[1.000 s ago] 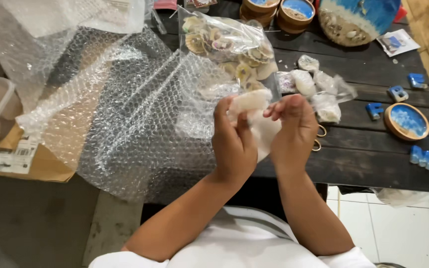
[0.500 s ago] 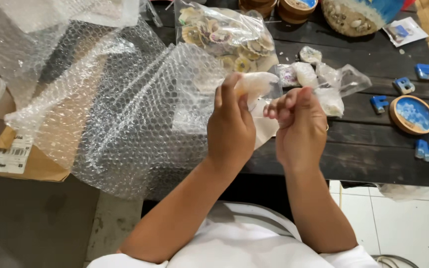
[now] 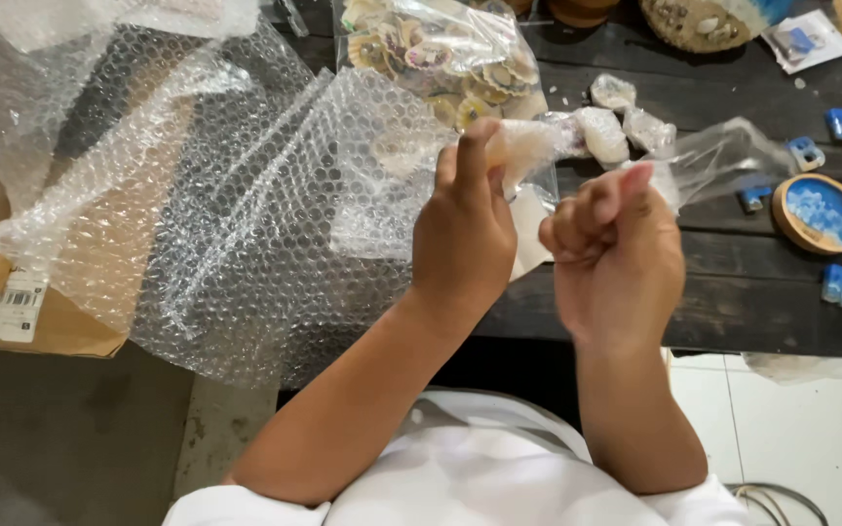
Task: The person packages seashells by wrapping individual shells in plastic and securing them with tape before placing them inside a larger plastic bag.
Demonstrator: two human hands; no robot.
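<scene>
Dark tabletop point(image 3: 733, 312): left hand point(image 3: 462, 234) pinches a wrapped white piece point(image 3: 523, 146); right hand point(image 3: 616, 248), fisted, pulls clear film point(image 3: 723, 156) taut, wrapping underway.

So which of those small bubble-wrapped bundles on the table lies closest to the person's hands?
The leftmost wrapped bundle, the long one of the three, just beyond the left hand; the other two bundles sit farther up and right.

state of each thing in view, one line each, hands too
left hand: closed in a grip on a white bubble-wrapped piece, raised above the table
right hand: fisted, pinching a clear plastic strip, pulled taut
bubble wrap sheet: spread out, crumpled, hanging over the dark table edge
bag of shells: full, lying on the table
round blue dish: flat on the table
</scene>
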